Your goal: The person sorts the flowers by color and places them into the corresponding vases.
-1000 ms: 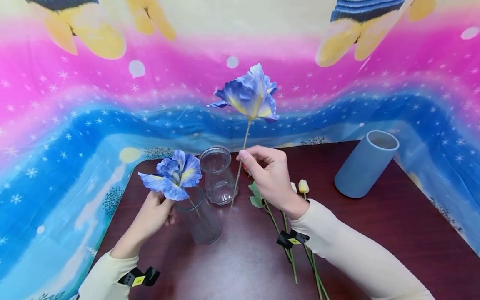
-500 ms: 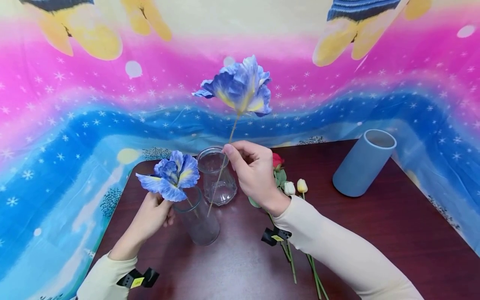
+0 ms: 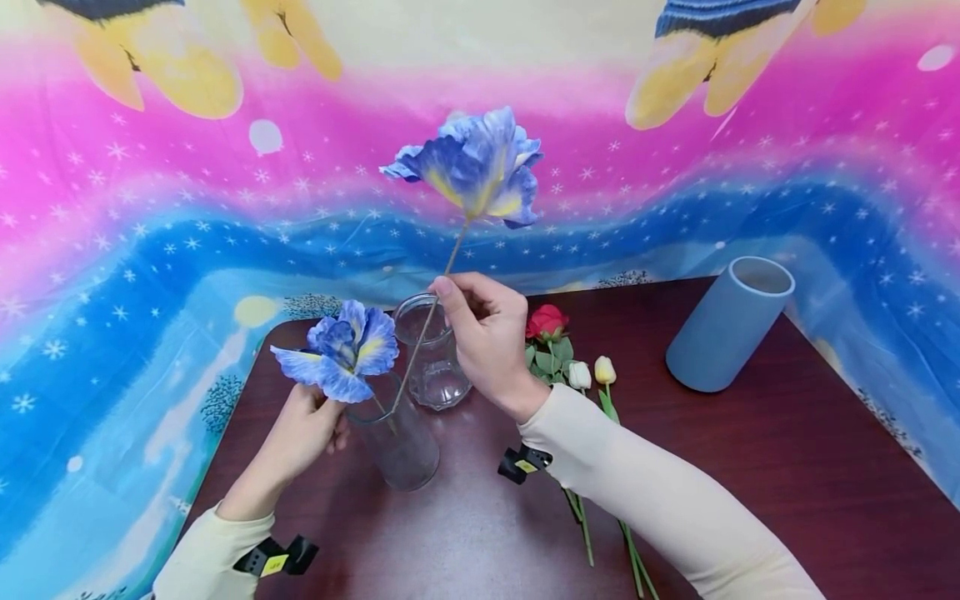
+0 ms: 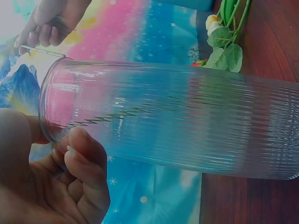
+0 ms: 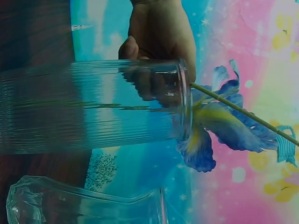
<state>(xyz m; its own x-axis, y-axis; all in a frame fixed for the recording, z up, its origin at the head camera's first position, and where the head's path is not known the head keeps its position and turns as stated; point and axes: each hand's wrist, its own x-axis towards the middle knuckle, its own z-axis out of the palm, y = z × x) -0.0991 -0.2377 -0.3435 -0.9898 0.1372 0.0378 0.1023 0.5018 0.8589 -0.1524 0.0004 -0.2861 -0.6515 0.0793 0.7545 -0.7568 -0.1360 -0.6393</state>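
Observation:
My right hand (image 3: 491, 337) pinches the thin stem of a blue iris (image 3: 480, 171) between thumb and forefinger. The bloom is up high and the stem slants down left, its lower end at the mouth of a ribbed glass vase (image 3: 408, 454). At that vase's rim (image 4: 46, 100) my left hand (image 3: 303, 429) grips the glass with thumb and curled fingers. A second blue iris (image 3: 341, 354) stands in the same vase, its bloom over the rim and hiding part of the left hand. Its stem shows wavy through the ribbed wall in both wrist views.
Behind the ribbed vase is a waisted clear glass vase (image 3: 442, 379). A red rose (image 3: 547, 321), a white tulip (image 3: 579, 375) and a yellow tulip (image 3: 604, 369) lie right of my right hand, stems toward me. A grey-blue vase (image 3: 727, 329) stands at the far right of the table (image 3: 757, 467).
My right hand has carried its iris left, bringing the stem's lower end to the ribbed vase's mouth. The rose has come into view behind that hand. My left hand keeps its place.

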